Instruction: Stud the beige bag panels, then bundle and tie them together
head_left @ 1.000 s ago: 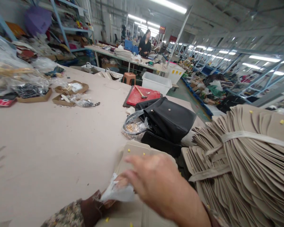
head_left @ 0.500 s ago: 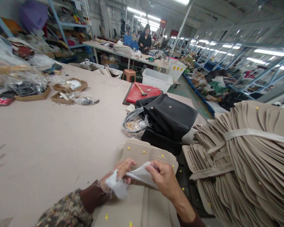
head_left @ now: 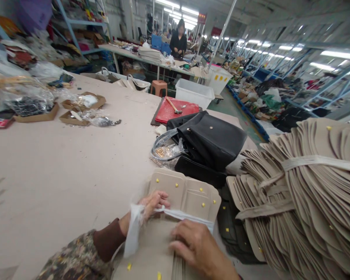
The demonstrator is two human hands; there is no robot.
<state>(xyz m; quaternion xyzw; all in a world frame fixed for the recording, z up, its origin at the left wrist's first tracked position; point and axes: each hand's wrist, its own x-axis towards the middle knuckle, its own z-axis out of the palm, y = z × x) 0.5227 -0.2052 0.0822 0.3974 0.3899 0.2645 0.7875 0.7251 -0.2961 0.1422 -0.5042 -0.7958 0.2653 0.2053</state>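
Observation:
A thin white cloth strip (head_left: 189, 216) runs across a stack of beige panels (head_left: 166, 194) with yellow tabs. My left hand (head_left: 154, 203) is closed on the strip near its knot or bunched part, and a loose white end hangs beside the wrist. Lower down over the stack, my right hand (head_left: 196, 243) is slightly blurred, its fingers bent and apart with nothing seen in them. The strip passes just above that hand's knuckles. What lies under its palm is hidden.
Right of the stack are dark panels (head_left: 230, 229) and tall beige bundles (head_left: 315, 194) tied with strips. A black handbag (head_left: 210, 140) lies ahead, before a hammer (head_left: 173, 105) on a red sheet. Cardboard trays (head_left: 84, 101) sit left. A person (head_left: 178, 42) stands at a far table.
My right hand has let go of the white strip and moved down toward me. The strip now lies across the panels, while my left hand stays on it.

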